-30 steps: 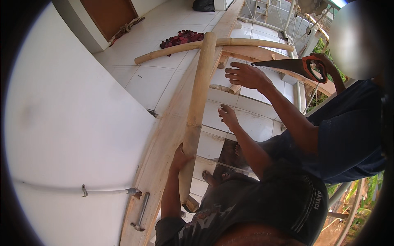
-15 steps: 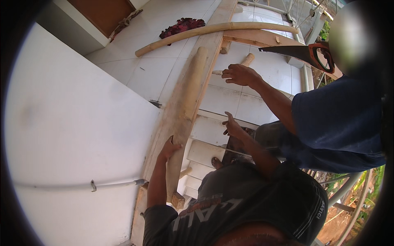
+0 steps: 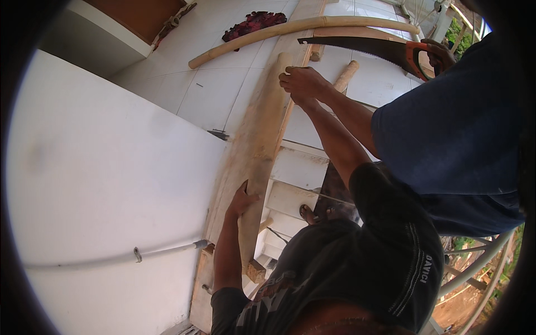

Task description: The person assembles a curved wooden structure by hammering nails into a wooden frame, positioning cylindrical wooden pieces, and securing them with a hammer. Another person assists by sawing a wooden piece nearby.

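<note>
A thick, pale bamboo pole (image 3: 262,131) lies lengthwise on a wooden beam (image 3: 234,148). My left hand (image 3: 243,202) grips its near part, thumb on top and fingers round the edge. My right arm reaches to the pole's far end; my right hand (image 3: 301,102) is mostly hidden behind a co-worker's hand (image 3: 304,82), so its fingers cannot be made out. That hand's fingertips are at the edge of the far end. In the co-worker's other hand (image 3: 439,54) is a handsaw (image 3: 363,48) with a dark blade and orange-black handle, its tip near a curved bamboo pole (image 3: 312,23).
A white wall (image 3: 111,184) with a grey pipe (image 3: 167,249) rises at the left. Below the beam are white stair steps (image 3: 298,167) on the right. A short bamboo piece (image 3: 346,75) and a wood block (image 3: 255,272) stand beside it. Red-black cloth (image 3: 254,25) lies on the tiles.
My right hand has reached forward to the pole's far end, where the co-worker's hand has also moved. The saw has shifted left and away, over the beam's far side. My left hand keeps its grip.
</note>
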Available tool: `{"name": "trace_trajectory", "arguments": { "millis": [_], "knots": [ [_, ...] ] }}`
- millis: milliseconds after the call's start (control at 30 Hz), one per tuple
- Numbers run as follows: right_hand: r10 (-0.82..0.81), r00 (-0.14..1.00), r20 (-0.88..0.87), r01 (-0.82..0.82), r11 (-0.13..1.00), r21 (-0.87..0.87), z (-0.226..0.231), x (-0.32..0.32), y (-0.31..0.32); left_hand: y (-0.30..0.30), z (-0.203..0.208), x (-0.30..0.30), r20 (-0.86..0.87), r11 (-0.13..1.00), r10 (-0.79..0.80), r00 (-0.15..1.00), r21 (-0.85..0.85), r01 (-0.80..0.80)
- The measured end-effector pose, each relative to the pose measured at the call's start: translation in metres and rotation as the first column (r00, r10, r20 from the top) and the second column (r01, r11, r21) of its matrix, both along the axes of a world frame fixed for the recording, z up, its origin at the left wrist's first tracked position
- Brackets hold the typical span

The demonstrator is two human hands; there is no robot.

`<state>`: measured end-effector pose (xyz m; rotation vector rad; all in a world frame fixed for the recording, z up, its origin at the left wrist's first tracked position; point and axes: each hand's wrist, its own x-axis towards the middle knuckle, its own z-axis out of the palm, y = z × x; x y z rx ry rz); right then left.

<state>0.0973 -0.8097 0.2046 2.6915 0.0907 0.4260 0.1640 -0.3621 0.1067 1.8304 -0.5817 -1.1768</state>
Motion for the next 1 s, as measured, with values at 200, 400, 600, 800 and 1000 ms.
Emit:
{"name": "trace_trajectory", "arguments": {
  "millis": [200,400,600,800,1000],
  "knots": [
    [0.203,0.967,-0.153,-0.187,0.976,0.112,-0.057,0.127,-0.002,-0.003,0.008,-0.003,0.137,0.992,-0.017,0.990,0.130,-0.001],
    [0.099,0.977,-0.190,-0.076,0.989,0.125,-0.135,0.100,-0.011,-0.005,0.016,-0.002,-0.028,0.994,0.020,0.999,0.108,-0.017],
    [-0.443,0.869,-0.221,0.453,0.531,0.716,-0.155,0.035,-0.001,-0.001,0.005,0.003,0.082,0.988,-0.004,0.997,0.156,-0.009],
    [-0.567,0.782,-0.257,0.337,0.037,0.941,-0.222,-0.041,0.112,0.004,-0.005,0.009,0.045,0.996,0.020,0.999,0.090,-0.024],
    [-0.021,0.955,-0.295,0.285,0.333,0.899,-0.374,-0.181,0.184,0.007,-0.006,0.017,-0.092,1.000,-0.005,0.996,0.016,0.006]
  ]
}}
